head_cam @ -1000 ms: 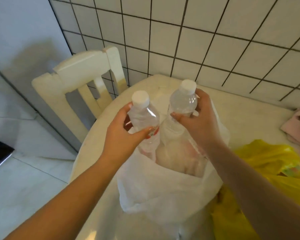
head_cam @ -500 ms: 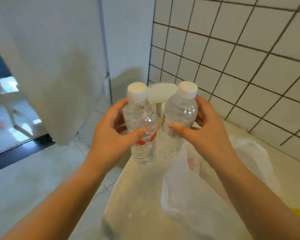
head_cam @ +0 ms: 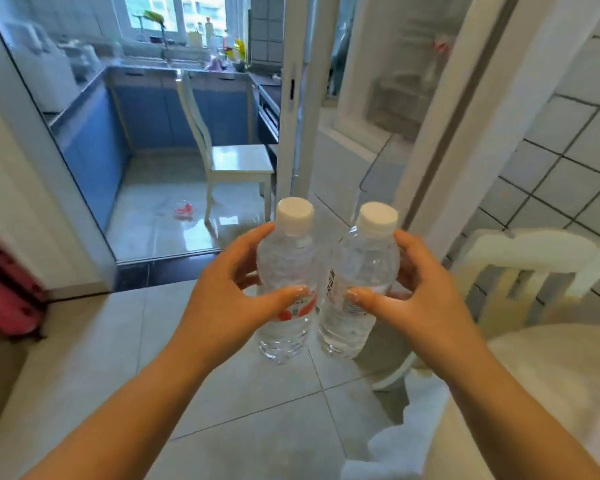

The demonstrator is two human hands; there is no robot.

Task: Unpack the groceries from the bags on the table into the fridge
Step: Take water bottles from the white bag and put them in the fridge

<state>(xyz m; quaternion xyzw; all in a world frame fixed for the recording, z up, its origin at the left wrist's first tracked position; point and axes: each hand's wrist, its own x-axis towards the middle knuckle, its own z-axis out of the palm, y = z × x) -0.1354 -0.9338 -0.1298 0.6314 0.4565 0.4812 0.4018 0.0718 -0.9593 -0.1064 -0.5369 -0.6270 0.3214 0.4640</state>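
The left hand (head_cam: pixel 222 306) is gripping a water bottle with a red label (head_cam: pixel 286 296), and the right hand (head_cam: pixel 420 299) is gripping a second water bottle (head_cam: pixel 357 289). Both bottles are standing upright, side by side, above the tiled floor (head_cam: pixel 243 410), left of the table (head_cam: pixel 551 375). Ahead, the fridge (head_cam: pixel 395 81) is standing open.

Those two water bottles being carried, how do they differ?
The left bottle, gripped by the left hand, shows a red-and-white label; the right bottle, gripped by the right hand, shows a white label face with dark print. The left bottle's cap sits slightly higher in the frame. Both are clear, upright, white-capped and look full.
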